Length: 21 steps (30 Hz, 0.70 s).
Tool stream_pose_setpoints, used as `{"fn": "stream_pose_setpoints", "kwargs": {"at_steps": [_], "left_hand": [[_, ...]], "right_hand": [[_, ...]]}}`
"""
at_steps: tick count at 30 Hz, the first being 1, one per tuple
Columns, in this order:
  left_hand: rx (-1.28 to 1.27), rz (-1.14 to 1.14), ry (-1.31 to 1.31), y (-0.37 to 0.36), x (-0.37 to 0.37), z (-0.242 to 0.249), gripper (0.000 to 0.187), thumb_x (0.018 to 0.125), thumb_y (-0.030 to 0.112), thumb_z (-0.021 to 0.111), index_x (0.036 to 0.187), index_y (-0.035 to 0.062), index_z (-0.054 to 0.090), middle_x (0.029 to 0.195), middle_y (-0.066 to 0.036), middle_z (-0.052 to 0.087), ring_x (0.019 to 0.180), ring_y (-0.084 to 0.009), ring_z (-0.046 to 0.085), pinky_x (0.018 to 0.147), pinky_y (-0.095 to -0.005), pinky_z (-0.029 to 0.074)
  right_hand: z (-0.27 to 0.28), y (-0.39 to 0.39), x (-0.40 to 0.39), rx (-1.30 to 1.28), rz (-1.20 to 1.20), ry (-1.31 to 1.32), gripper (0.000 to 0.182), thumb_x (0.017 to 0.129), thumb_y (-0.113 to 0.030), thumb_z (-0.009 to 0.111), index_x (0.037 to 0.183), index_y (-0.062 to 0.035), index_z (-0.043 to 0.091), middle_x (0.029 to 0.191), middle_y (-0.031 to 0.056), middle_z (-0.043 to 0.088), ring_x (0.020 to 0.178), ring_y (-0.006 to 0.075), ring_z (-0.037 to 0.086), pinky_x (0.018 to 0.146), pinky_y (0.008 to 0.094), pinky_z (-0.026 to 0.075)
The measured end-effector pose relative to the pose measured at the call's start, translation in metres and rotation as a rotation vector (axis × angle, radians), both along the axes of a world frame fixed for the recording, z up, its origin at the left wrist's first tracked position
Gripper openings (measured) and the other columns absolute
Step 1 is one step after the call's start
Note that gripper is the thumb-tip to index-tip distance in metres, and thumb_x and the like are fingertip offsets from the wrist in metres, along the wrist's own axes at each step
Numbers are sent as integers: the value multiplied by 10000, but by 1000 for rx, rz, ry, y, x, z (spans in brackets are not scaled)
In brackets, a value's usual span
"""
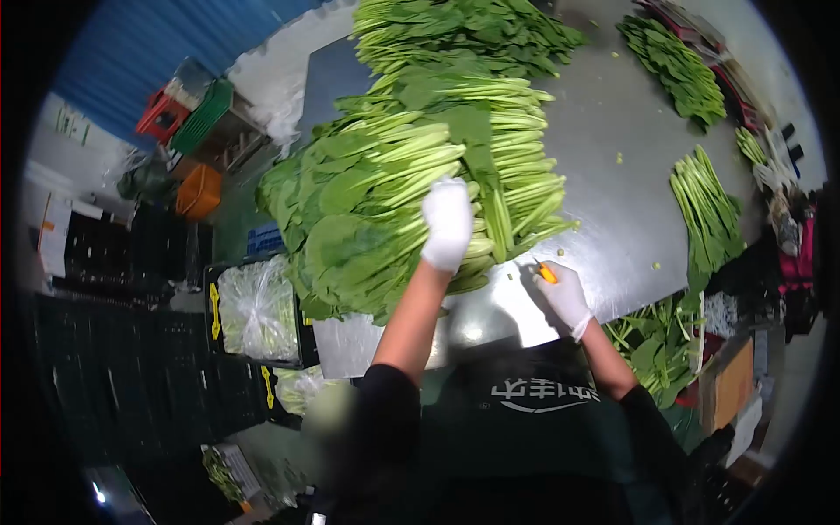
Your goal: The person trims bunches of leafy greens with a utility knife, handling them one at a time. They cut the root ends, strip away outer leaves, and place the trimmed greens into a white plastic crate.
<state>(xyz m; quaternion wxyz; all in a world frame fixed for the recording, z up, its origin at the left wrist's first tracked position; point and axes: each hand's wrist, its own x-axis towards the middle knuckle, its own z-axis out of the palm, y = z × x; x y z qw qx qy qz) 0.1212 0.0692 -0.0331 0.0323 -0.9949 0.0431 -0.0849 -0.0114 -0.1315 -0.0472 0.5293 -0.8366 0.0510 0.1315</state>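
Note:
Leafy greens with pale stems [376, 184] lie in a big heap on the metal table [604, 210]. My left hand [448, 223], in a white glove, is at the stem ends of the heap, its fingers closed; what they grip, if anything, is hidden. Near the front edge of the table, my right hand [564, 293], also gloved in white, is closed around a small orange-handled knife [548, 273]. The knife points toward the stem ends and is apart from them.
Smaller bunches of greens [704, 206] lie at the table's right side. Below the right edge are more loose greens [656, 346]. At the left stand a crate with bagged greens [258, 311], an orange basket [199, 191] and a green crate [203, 118].

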Motion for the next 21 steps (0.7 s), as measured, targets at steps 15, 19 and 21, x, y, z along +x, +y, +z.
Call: {"fn": "stream_pose_setpoints", "kwargs": {"at_steps": [15,19,21], "left_hand": [[-956,-161,129,5,-123,56,218,724,70,723,921,15,649,812,-71,659,656,-93,576,644,-247,479],[-1309,-81,311,3,-132,42,179,743,35,709,894,-28,636,799,-14,630,698,-60,548,640,-235,471],[-1243,-115,300,3,-134,46,173,747,31,704,898,-24,638,802,-14,634,701,-60,549,643,-229,470]], "right_hand": [[41,1,-11,-64,105,-213,234,814,-120,624,1028,-25,623,775,136,634,703,224,633,651,343,498],[39,6,-12,-239,181,-316,318,749,-194,659,1042,-73,639,907,154,641,775,356,618,688,382,499],[32,5,-12,-230,198,-342,308,753,-207,659,1029,-71,644,883,160,640,769,356,619,691,383,498]]}}
